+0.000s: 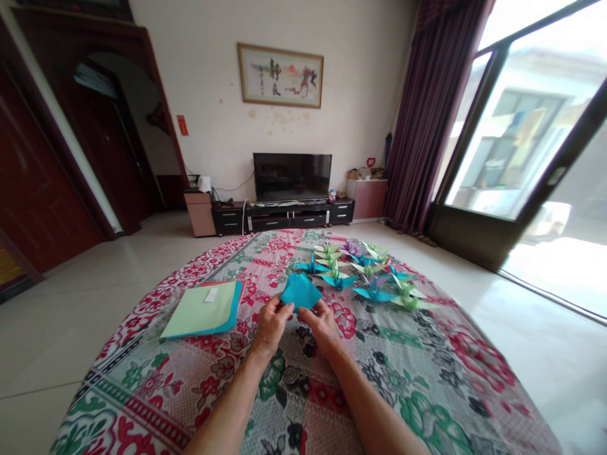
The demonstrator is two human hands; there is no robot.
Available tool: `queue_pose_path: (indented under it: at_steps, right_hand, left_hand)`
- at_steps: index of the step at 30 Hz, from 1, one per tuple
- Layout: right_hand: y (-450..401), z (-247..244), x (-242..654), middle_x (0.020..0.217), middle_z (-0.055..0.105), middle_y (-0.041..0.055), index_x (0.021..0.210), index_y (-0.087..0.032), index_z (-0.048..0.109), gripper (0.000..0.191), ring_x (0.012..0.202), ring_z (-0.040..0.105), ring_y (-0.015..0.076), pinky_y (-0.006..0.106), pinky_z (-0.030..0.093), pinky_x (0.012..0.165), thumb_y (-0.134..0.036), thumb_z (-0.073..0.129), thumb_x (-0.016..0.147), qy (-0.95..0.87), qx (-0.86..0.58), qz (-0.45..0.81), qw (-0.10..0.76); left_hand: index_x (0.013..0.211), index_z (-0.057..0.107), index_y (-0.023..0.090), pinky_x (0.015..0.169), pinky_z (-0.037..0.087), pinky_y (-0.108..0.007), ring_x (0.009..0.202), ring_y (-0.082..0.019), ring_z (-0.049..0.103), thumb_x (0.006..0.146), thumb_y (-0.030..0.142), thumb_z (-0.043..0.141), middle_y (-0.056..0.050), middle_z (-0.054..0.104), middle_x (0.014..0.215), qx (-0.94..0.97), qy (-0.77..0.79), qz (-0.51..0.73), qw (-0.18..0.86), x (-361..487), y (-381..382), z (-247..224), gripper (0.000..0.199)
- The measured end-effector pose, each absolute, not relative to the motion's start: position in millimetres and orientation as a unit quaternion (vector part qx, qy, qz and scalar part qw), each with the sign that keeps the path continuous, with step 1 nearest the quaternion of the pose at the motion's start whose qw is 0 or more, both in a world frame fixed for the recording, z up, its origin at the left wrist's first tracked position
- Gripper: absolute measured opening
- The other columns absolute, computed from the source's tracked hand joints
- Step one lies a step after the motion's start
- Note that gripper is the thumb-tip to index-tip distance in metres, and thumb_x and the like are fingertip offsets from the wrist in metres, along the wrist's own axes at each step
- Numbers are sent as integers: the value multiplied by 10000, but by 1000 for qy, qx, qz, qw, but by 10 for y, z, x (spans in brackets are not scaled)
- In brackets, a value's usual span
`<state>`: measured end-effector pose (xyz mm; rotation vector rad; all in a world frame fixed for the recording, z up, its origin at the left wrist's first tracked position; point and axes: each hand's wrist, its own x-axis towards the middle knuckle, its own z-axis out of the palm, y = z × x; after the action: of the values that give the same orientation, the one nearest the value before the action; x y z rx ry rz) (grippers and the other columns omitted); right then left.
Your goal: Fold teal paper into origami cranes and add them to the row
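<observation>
A folded piece of blue origami paper (300,291) is held up over the table between my two hands. My left hand (272,322) pinches its lower left edge, thumb on the near side. At the lower right edge, my right hand (323,323) grips it the same way, with the fingers partly hidden behind the paper. Just beyond stand several folded paper cranes in green, blue and purple, among them a blue crane (312,265) and another blue crane (375,292). To the left lies a stack of square paper sheets (202,309), light green on top with blue and red below.
A flowered cloth covers the round table (379,392). On the paper stack rests a small white piece (211,295). Beyond the table, a television (293,178) stands on a low black cabinet (270,222). A glass door (493,139) is at the right.
</observation>
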<state>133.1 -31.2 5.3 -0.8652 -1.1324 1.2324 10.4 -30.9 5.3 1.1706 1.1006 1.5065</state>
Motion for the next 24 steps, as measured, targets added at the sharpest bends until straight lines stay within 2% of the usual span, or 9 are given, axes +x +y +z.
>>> queue_pose_path:
  at_steps: [3, 9, 15, 24]
  right_hand:
    - [-305, 50, 1334, 742, 640, 2, 868, -171, 616, 264, 643, 532, 128, 247, 436, 625, -304, 666, 645, -493, -347, 532, 595]
    - [-305, 63, 1311, 659, 576, -41, 889, -181, 597, 286, 583, 486, 101, 226, 417, 588, -275, 684, 634, -474, -335, 530, 618]
    - [-300, 40, 1320, 678, 598, -22, 799, -164, 616, 213, 606, 500, 113, 245, 424, 621, -307, 671, 650, -505, -337, 509, 610]
    - [-308, 23, 1350, 596, 561, -33, 707, -164, 620, 133, 558, 455, 104, 223, 385, 563, -290, 587, 679, -515, -381, 506, 578]
  left_hand:
    - [875, 659, 142, 571, 399, -214, 555, -96, 486, 661, 287, 619, 28, 576, 598, 472, 456, 609, 445, 99, -313, 66, 261]
    - [984, 641, 151, 571, 405, -220, 560, -104, 503, 662, 258, 599, 34, 565, 599, 463, 468, 611, 440, 87, -298, 34, 343]
    - [798, 639, 148, 536, 397, -212, 530, -99, 492, 670, 401, 644, 26, 565, 587, 475, 465, 587, 461, 63, -288, 20, 283]
    - [778, 663, 158, 521, 400, -227, 517, -113, 497, 674, 423, 640, 12, 585, 595, 493, 473, 573, 453, -2, -259, 16, 286]
